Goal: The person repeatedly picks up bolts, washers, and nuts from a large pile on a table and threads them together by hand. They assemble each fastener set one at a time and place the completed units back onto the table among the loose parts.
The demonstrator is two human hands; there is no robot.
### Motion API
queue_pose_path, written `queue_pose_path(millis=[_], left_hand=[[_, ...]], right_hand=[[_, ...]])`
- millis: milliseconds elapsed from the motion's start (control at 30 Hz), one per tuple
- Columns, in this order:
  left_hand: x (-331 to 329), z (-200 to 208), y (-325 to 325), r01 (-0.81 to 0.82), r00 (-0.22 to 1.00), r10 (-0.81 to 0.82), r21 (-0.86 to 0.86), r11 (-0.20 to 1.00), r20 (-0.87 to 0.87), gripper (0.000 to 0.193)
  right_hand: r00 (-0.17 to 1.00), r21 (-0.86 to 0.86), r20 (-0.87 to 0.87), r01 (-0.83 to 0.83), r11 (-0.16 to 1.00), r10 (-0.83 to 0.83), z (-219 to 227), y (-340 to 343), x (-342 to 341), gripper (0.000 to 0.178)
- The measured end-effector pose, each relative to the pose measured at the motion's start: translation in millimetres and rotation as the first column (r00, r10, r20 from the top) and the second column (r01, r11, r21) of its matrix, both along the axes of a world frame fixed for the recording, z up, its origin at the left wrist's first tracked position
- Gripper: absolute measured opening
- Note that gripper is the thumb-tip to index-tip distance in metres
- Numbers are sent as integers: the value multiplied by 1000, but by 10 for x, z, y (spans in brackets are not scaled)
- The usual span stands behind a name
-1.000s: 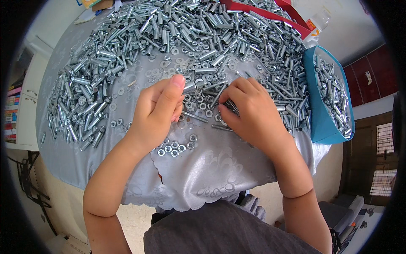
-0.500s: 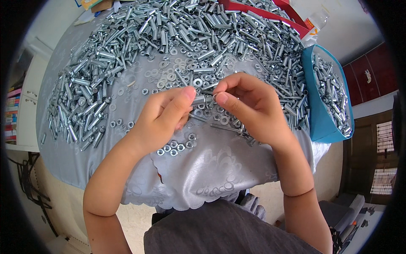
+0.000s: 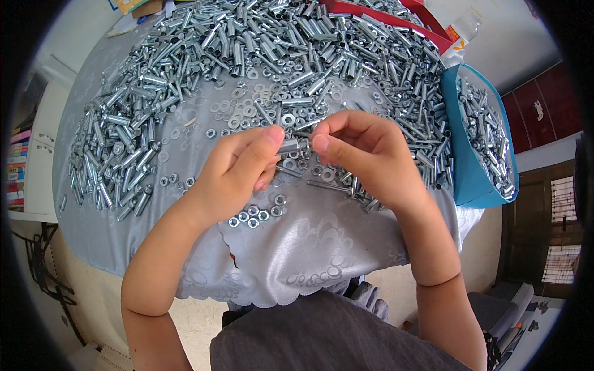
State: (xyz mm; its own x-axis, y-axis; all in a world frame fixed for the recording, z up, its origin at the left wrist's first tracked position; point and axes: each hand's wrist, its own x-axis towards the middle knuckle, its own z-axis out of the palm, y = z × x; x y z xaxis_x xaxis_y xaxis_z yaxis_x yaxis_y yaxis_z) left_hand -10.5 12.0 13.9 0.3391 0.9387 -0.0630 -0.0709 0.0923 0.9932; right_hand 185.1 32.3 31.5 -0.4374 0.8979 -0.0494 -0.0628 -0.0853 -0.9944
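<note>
Between the thumb and fingers of my left hand [image 3: 238, 164] is a shiny metal sleeve [image 3: 289, 147], held roughly level, its end pointing right; it looks like part of an expansion bolt. My right hand [image 3: 371, 157] is closed in a pinch of thumb and forefinger at that end, on a small ring-shaped metal piece [image 3: 304, 146], a washer or a nut, mostly hidden by the fingertips. Below my left hand lies a small group of hex nuts [image 3: 253, 211]. Long thin bolts [image 3: 328, 186] rest under my right hand. Flat washers [image 3: 249, 112] lie scattered beyond both hands.
A large heap of metal sleeves and bolts [image 3: 238, 46] curves around the far side of the grey tablecloth [image 3: 291, 247]. At the right stands a teal bin [image 3: 461, 167] full of bolts. A red tray [image 3: 433, 32] holds more at the back right.
The sleeve's end and the ring-shaped piece have come slightly closer to my right fingertips. Both hands otherwise stay nearly in place.
</note>
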Motion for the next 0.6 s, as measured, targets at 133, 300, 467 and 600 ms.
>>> queue_pose_path(millis=[133, 300, 467, 600], left_hand=[[-19, -4, -3, 7, 999, -6, 22, 1000, -51, 42], [-40, 28, -11, 101, 991, -99, 18, 995, -87, 41], [-44, 52, -38, 181, 981, -182, -31, 983, -71, 42], [-39, 62, -22, 107, 994, -108, -29, 994, -28, 42]], right_hand=[[1000, -15, 5, -13, 1000, 13, 54, -52, -43, 16], [999, 63, 8, -36, 997, 35, 24, -68, -48, 19], [992, 198, 36, -124, 972, 119, -57, -33, -23, 23], [989, 255, 132, -97, 962, 65, -10, -38, -9, 24]])
